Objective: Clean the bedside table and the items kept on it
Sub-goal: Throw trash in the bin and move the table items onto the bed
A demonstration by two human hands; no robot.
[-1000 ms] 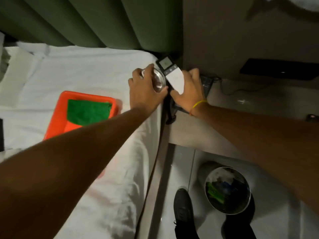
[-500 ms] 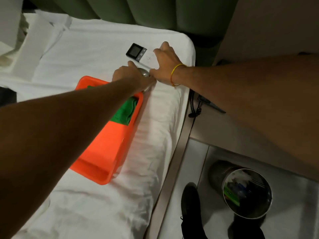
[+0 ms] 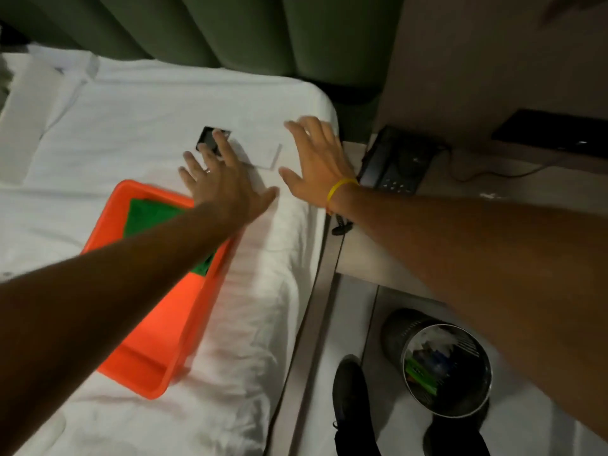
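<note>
A white remote-like device with a black screen (image 3: 208,139) lies flat on the white bed sheet (image 3: 138,126). My left hand (image 3: 223,182) hovers over it with fingers spread, covering part of the screen and holding nothing. My right hand (image 3: 316,159), with a yellow band on the wrist, is spread open above the bed's right edge, just right of the device's white end (image 3: 268,154). The beige bedside table (image 3: 371,258) stands to the right with a black telephone (image 3: 398,159) on it. The round shiny item seen earlier is out of sight.
An orange tray (image 3: 148,360) holding a green cloth (image 3: 148,213) lies on the bed under my left forearm. A metal waste bin (image 3: 444,366) with rubbish stands on the floor by my black shoe (image 3: 348,393). A green padded headboard (image 3: 230,31) runs behind the bed.
Both hands carried the device and a round shiny item from the bedside table to the bed. They have let go and now spread open. The device lies on the sheet.
</note>
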